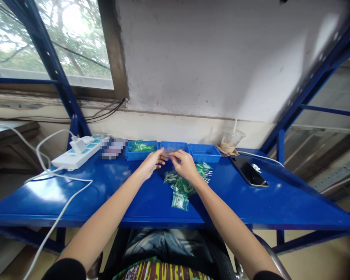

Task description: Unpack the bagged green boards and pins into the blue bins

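Observation:
Over the middle of the blue table, my left hand (153, 162) and my right hand (185, 165) are close together, with a small clear plastic bag (169, 150) between their fingertips. My right thumb and forefinger pinch the bag's right side. The left thumb and fingers close on its other side; what the bag contains is too small to make out. Below my right hand lies a loose heap of green-tinted plastic packets (180, 197) with small pale and metallic pieces inside. My right wrist hides part of the heap.
Behind my hands stand three blue trays: the left tray (141, 156) holds green packets, then a middle tray (177, 144) and a right tray (205, 158). At left are a power strip (76, 154) and white cables; at right, a phone (250, 173) and a plastic cup (231, 142).

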{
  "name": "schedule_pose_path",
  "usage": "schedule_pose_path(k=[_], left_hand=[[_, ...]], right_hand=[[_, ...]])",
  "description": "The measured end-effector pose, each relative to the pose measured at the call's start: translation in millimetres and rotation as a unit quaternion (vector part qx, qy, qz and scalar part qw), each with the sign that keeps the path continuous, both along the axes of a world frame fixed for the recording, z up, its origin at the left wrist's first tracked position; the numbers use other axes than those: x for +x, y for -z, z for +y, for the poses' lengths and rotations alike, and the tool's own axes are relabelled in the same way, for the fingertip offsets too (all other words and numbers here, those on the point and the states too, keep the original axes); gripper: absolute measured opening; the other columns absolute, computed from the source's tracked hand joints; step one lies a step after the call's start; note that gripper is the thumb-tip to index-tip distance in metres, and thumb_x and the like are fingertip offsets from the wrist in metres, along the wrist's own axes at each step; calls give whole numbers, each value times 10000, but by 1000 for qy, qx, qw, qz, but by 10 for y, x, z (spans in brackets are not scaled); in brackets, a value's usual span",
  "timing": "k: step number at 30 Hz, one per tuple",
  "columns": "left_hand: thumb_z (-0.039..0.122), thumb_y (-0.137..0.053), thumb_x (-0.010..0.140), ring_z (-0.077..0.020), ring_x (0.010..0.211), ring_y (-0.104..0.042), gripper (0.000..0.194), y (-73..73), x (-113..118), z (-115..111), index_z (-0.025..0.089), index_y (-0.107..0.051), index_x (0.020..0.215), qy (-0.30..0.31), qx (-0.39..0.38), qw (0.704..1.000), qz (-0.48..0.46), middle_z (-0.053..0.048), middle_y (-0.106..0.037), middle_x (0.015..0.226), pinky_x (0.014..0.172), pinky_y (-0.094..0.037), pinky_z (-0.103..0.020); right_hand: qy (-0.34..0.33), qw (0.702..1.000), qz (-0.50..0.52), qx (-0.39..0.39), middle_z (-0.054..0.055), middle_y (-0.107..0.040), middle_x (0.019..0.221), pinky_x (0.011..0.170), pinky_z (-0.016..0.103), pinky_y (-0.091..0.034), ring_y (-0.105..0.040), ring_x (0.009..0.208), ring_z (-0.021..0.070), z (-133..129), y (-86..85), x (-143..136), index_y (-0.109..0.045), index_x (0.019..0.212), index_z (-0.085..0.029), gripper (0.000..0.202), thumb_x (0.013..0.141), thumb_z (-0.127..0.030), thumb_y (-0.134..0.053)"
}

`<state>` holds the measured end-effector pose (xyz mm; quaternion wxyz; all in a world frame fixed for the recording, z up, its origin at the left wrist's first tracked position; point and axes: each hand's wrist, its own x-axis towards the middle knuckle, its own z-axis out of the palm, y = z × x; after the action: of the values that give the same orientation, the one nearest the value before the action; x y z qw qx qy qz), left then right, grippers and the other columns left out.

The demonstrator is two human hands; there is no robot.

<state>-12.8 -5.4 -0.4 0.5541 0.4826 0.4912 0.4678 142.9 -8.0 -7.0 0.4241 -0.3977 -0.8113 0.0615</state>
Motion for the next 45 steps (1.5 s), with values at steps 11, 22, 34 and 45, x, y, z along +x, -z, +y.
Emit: schedule_pose_path(k=[11, 22, 34, 45], left_hand=[[229, -437, 881, -198, 939, -514, 257, 87, 1, -54, 222, -649, 1026, -72, 471, 785, 397, -67, -585, 959, 867, -412, -338], [296, -479, 862, -210, 1017, -522, 292, 197, 99, -52, 228, -567, 1132, -18, 406, 829, 385, -63, -560, 1064, 899, -417, -343], [297, -589, 733, -308, 1055, -468, 192, 434, 206, -8, 233, -639, 907, 51, 285, 829, 479, -84, -622, 1030, 843, -392, -431], [204, -534, 779, -117, 594, -494, 86, 135, 48, 15, 186, -610, 814, -125, 369, 868, 308, -3, -587, 747, 617, -414, -252]], right_hand=[[-36, 897, 313, -309, 54, -625, 750, 515, 218, -383, -553, 674, 142, 115, -16, 38, -647, 701, -153, 440, 756, -563, -498], [139, 917, 371, -51, 29, -589, 660, 567, 254, -403, -504, 575, 131, 101, -165, 189, -623, 815, -134, 378, 789, -484, -484], [160, 983, -77, -49, 52, -649, 688, 598, 272, -359, -579, 650, 192, 290, 17, 263, -663, 1001, -214, 268, 839, -341, -492], [68, 959, 87, -263, 8, -513, 490, 524, 233, -311, -464, 501, 113, 203, -4, 185, -594, 564, -157, 571, 844, -588, -345]])
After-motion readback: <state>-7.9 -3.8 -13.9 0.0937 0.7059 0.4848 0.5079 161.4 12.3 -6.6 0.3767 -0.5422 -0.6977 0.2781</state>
